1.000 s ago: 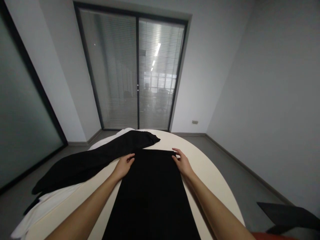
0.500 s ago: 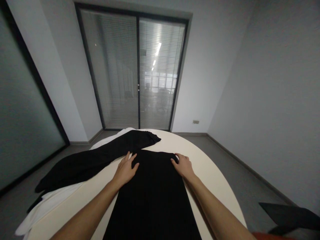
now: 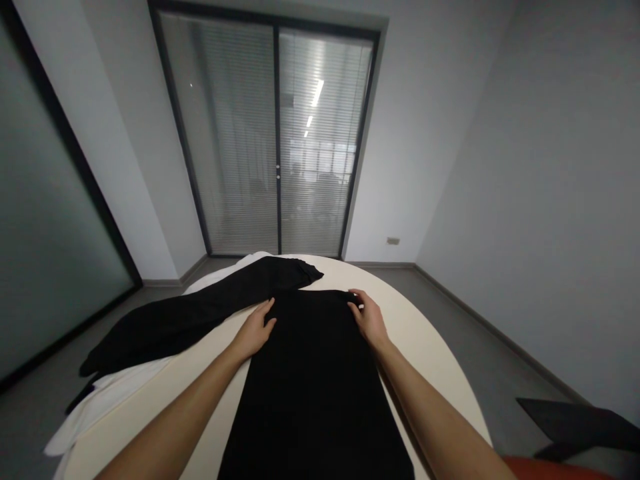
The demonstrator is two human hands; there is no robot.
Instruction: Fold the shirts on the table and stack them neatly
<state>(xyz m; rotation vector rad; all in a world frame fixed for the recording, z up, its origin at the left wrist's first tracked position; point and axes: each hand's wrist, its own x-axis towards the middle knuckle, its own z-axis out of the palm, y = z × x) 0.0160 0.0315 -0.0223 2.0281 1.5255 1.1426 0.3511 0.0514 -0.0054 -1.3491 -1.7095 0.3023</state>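
A black piece of clothing (image 3: 317, 387), its exact kind unclear, lies flat and smooth on the round cream table (image 3: 425, 347), running from the near edge toward the middle. My left hand (image 3: 254, 331) rests along its left edge near the far corner, fingers stretched out and thumb apart on the cloth. At the far right corner, my right hand (image 3: 371, 320) has its fingers curled around the edge, thumb on the near side, with fabric between them. The far edge of the cloth touches or slightly overlaps another black garment (image 3: 185, 317), which lies in a long strip to the left.
White cloth (image 3: 133, 383) sticks out from beneath the black garment on the left and hangs over the table edge. A dark chair-like piece (image 3: 580, 423) and something red-orange (image 3: 545, 469) are at lower right. A glass door (image 3: 277, 140) with blinds stands beyond.
The black clothing's far edge has shifted slightly away from me and its lower part to the right. My right hand has moved forward with the corner, its fingers more curled; my left hand moved slightly.
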